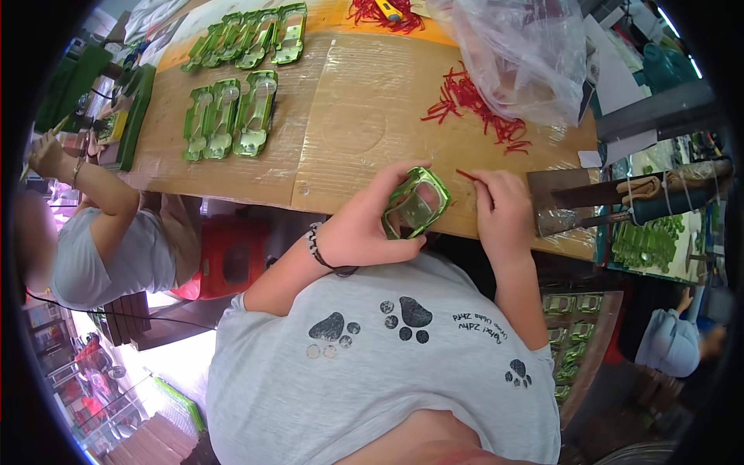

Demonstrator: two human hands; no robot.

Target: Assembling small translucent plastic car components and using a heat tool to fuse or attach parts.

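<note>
My left hand (pixel 353 230) is closed around a shiny green toy car body (pixel 418 203), tilted over the near edge of the table, with its hollow side partly showing. To the right of it, my right hand (pixel 502 209) pinches a thin red strip (pixel 465 175) between thumb and fingers. The strip points toward the car body and stays apart from it. Beyond my right hand lies a loose heap of similar red strips (pixel 482 107). More green car bodies (pixel 254 116) lie in two rows at the far left of the table.
Cardboard (pixel 364 101) covers the table. A clear plastic bag (pixel 535 62) lies at the far right, near a yellow-handled tool (pixel 389 9). A metal bar fixture (pixel 573 203) juts in at right. Another person (pixel 116 248) sits at left near a red stool (pixel 232 260). A tray (pixel 593 349) holds green parts.
</note>
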